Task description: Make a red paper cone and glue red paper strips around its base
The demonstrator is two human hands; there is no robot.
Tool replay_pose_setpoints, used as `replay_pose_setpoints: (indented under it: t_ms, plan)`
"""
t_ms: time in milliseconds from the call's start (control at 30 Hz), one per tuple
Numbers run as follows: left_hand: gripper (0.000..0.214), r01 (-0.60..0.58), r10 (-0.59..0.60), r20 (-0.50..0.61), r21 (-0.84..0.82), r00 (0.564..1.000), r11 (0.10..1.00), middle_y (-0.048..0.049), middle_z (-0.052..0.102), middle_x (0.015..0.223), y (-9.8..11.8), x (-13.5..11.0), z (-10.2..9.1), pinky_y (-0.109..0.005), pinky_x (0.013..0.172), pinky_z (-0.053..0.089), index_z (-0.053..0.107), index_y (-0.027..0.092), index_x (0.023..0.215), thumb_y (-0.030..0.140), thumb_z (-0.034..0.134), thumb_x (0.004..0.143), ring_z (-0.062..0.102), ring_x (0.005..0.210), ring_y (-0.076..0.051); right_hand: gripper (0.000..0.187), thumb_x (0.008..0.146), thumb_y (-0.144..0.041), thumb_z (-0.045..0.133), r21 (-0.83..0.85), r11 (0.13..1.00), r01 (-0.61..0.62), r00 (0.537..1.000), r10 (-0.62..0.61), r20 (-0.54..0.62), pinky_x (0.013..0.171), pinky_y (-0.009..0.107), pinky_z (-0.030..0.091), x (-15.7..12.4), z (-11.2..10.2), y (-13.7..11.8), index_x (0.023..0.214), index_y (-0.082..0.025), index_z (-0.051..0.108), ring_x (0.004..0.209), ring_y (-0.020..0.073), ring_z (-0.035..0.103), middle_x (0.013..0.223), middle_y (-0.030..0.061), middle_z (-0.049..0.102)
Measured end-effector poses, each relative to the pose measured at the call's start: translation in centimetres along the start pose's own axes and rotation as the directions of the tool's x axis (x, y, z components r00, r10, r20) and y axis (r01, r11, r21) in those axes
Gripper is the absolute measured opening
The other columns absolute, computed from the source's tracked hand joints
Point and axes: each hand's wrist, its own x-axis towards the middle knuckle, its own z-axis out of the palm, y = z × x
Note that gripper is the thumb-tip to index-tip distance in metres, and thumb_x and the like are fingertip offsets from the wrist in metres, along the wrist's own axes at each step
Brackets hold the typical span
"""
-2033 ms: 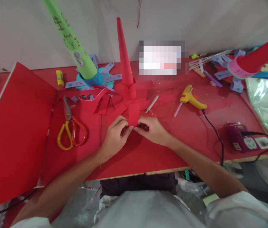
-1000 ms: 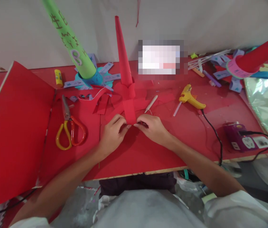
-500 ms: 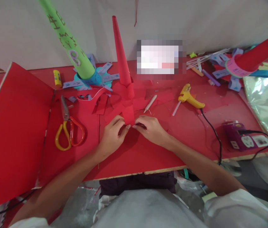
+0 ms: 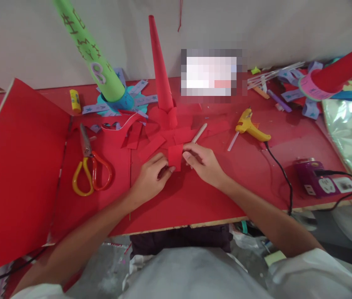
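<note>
A tall red paper cone (image 4: 162, 70) stands upright on a base with several red paper strips fanned out around it. One red paper strip (image 4: 175, 156) points toward me between my hands. My left hand (image 4: 154, 176) pinches its near left corner between thumb and fingers. At the strip's right edge, my right hand (image 4: 205, 165) is closed, thumb against the curled fingers. A pale pen-like stick (image 4: 199, 133) lies just beyond my right hand.
Scissors (image 4: 91, 166) and a glue stick (image 4: 75, 101) lie left. A green cone (image 4: 101, 70) stands behind. On the right are a yellow glue gun (image 4: 252, 126), its cord, a purple power socket (image 4: 314, 177) and another red cone (image 4: 338, 74). A red board (image 4: 20, 174) rises at left.
My right hand has shifted slightly up and right, from the strip's near end to its right edge. My left hand stays at the near left corner, and the strip shows more fully.
</note>
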Motion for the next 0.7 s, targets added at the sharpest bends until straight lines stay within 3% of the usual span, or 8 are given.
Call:
replay_pose_setpoints:
  t_ms: [200, 367, 433, 533, 700]
  plan:
    - [0.022, 0.012, -0.014, -0.037, -0.048, 0.999, 0.999, -0.0030, 0.061, 0.086, 0.1, 0.2, -0.2, -0.030, 0.071, 0.046, 0.061, 0.019, 0.085, 0.026, 0.059, 0.105, 0.057, 0.077, -0.016, 0.057, 0.103, -0.076, 0.051, 0.372, 0.925, -0.076, 0.994, 0.098, -0.040, 0.055, 0.029, 0.048, 0.4, -0.4, 0.1, 0.128, -0.027, 0.064, 0.065, 0.0152, 0.060, 0.087, 0.0018, 0.069]
    - [0.021, 0.010, -0.013, -0.050, -0.057, 0.999, 0.998, -0.0008, 0.055, 0.082, 0.2, 0.4, -0.4, -0.028, 0.068, 0.044, 0.060, 0.019, 0.084, 0.025, 0.060, 0.104, 0.054, 0.073, -0.015, 0.058, 0.103, -0.076, 0.048, 0.450, 0.893, -0.017, 0.965, 0.132, -0.226, 0.052, 0.030, 0.045, 0.7, -0.6, -0.1, 0.144, -0.034, 0.052, 0.060, 0.0153, 0.056, 0.092, 0.0015, 0.069]
    - [0.022, 0.016, -0.019, -0.057, -0.064, 0.998, 0.998, -0.0003, 0.054, 0.081, 0.2, 0.4, -0.4, -0.028, 0.068, 0.044, 0.059, 0.019, 0.083, 0.025, 0.060, 0.104, 0.053, 0.072, -0.014, 0.054, 0.102, -0.075, 0.054, 0.446, 0.895, -0.027, 0.973, 0.126, -0.195, 0.049, 0.028, 0.042, 0.6, -0.4, -0.2, 0.133, -0.031, 0.060, 0.058, 0.0139, 0.054, 0.088, 0.0007, 0.068]
    - [0.022, 0.017, -0.022, -0.056, -0.075, 0.998, 0.997, -0.0012, 0.057, 0.083, 0.2, 0.4, -0.2, -0.028, 0.070, 0.046, 0.060, 0.019, 0.084, 0.026, 0.060, 0.105, 0.056, 0.076, -0.015, 0.054, 0.099, -0.076, 0.059, 0.355, 0.931, -0.087, 0.993, 0.111, -0.048, 0.049, 0.026, 0.039, 0.3, 0.3, -0.2, 0.113, -0.025, 0.070, 0.058, 0.0120, 0.052, 0.079, 0.0001, 0.065]
    - [0.026, 0.029, -0.030, -0.004, -0.083, 1.000, 0.996, -0.0044, 0.064, 0.088, 0.1, 0.3, -0.1, -0.031, 0.077, 0.051, 0.060, 0.019, 0.082, 0.030, 0.058, 0.106, 0.063, 0.087, -0.019, 0.055, 0.095, -0.074, 0.068, 0.295, 0.953, -0.066, 0.997, 0.074, -0.017, 0.054, 0.024, 0.044, -0.1, 1.0, 0.0, 0.117, -0.024, 0.071, 0.062, 0.0106, 0.053, 0.082, -0.0011, 0.063]
